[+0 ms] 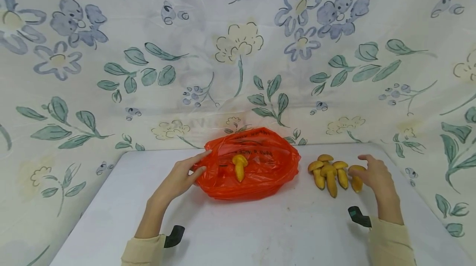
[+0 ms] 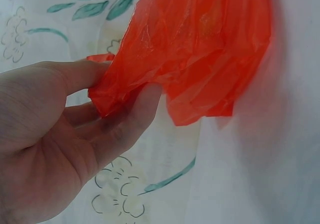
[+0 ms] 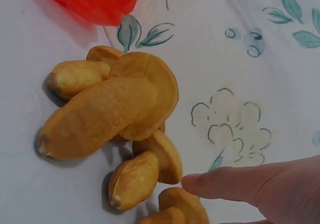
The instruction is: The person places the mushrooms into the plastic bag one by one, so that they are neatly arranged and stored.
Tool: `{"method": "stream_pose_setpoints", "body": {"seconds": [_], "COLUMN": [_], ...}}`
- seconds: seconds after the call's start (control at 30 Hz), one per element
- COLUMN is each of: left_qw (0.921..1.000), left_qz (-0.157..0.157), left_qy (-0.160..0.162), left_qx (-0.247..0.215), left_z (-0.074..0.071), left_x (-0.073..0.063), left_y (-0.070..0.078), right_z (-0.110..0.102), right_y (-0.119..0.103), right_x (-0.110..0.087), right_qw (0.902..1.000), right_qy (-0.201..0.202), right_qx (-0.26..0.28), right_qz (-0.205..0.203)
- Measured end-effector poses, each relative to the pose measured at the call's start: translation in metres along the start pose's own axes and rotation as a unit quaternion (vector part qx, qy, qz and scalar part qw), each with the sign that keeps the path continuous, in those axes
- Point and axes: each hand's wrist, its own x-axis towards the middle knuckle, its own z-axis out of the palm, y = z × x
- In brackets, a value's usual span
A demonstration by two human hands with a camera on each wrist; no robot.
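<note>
A crinkled red plastic bag lies at the back middle of the table, dark print on its upper part. My left hand pinches the bag's left edge; the left wrist view shows thumb and fingers on either side of the thin red film. One yellow-brown mushroom lies against the red plastic, within the bag's outline. To the right, several more mushrooms sit in a cluster. My right hand reaches around the rightmost mushroom, index finger stretched out and its tip beside a mushroom cap.
The white table carries small dark specks near its middle. Behind it hangs a floral cloth, which also runs down both sides. A dark wrist mount sticks out at each sleeve.
</note>
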Motion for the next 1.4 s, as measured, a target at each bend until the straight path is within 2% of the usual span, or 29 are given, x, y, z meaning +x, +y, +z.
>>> {"method": "stream_pose_setpoints", "body": {"seconds": [0.63,0.97,1.4], "left_qw": [0.9999,0.9998,1.0000], "left_qz": [0.007,0.012,-0.002], "left_qy": [0.003,0.006,-0.002], "left_qx": [0.008,0.016,0.004], "left_z": [0.001,0.000,0.001], "left_x": [0.003,0.002,0.000], "left_y": [0.002,0.002,0.002], "right_z": [0.001,0.002,0.004], "right_y": [0.011,0.013,0.010], "right_x": [0.006,0.010,0.005], "right_qw": [0.9981,0.9980,0.9980], "right_qy": [-0.056,-0.061,-0.063], "right_qx": [-0.014,-0.013,0.007], "right_qz": [0.020,0.013,0.006]}}
